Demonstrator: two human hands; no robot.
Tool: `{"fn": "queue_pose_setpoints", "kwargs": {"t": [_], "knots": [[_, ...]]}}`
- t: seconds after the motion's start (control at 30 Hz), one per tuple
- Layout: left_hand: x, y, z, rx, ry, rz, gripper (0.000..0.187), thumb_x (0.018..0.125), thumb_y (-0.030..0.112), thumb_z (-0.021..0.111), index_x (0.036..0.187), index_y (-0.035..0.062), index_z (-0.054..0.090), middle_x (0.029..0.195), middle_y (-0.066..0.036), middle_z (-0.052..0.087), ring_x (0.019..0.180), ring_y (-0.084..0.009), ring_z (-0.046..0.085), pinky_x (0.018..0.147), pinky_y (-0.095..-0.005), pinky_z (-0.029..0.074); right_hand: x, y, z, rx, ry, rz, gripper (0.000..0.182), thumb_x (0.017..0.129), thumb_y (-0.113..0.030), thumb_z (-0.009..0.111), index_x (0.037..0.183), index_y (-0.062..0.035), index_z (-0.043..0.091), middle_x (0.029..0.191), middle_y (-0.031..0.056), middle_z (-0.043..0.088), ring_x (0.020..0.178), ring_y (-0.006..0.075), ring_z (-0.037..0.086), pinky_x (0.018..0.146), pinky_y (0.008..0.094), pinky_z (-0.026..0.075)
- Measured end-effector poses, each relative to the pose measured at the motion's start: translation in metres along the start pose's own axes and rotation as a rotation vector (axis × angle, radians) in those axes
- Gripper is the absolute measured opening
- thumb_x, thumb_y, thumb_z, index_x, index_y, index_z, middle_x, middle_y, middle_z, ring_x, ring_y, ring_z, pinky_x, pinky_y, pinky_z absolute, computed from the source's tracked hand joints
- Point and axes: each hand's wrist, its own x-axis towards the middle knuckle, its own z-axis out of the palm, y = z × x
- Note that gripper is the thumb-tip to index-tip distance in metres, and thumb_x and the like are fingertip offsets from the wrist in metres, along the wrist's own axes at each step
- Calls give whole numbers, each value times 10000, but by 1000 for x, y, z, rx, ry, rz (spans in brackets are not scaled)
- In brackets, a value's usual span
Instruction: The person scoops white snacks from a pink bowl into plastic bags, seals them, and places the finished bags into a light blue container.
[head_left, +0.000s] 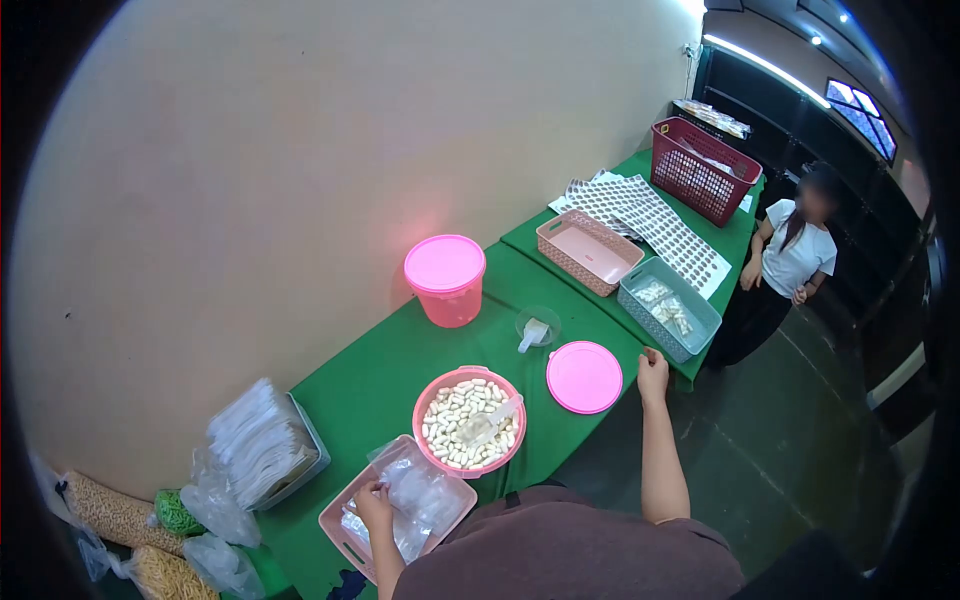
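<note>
My left hand reaches into a pink basket of clear plastic bags, its fingers pinched together at a bag's edge. My right hand is at the table's edge, fingers curled in, with nothing visible in them. It is between a round pink lid and a teal basket holding small filled packets. In front of me, a pink tub is full of white capsules, and a clear scoop lies on top of them.
A lidded pink bucket stands near the wall, beside a small dish with a white scoop. Farther right are an empty pink basket, printed sheets and a maroon basket. A person stands beyond. Stacked white sheets sit left.
</note>
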Motion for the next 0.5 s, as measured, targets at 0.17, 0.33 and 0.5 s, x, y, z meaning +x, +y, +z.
{"fn": "queue_pose_setpoints", "kwargs": {"t": [0.17, 0.33, 0.5], "knots": [[5, -11, -3, -158, 210, 99, 183, 845, 245, 664, 838, 69, 713, 944, -96, 689, 940, -293, 627, 1057, -575, 267, -42, -72, 6, -102, -48, -193, 273, 876, -169, 572, 1107, -33, 626, 1136, 183, 572, 1114, 338, 511, 976, 432, 387], [-15, 31, -22, -883, 152, 144, 125, 954, 107, 537, 964, -17, 522, 917, -164, 672, 815, -199, 661, 738, -303, 510, -86, -118, 23, 26, -157, -307, 242, 884, -104, 563, 1102, -22, 626, 1071, 144, 604, 1021, 259, 570, 871, 361, 464], [-53, 96, -70, -1109, 144, 315, 160, 910, 1, 581, 1011, 19, 457, 984, -140, 652, 855, -199, 666, 781, -271, 508, -144, -185, 17, 267, -422, -567, 231, 897, -78, 551, 1115, -46, 621, 1022, 107, 617, 962, 227, 575, 796, 324, 484]]}}
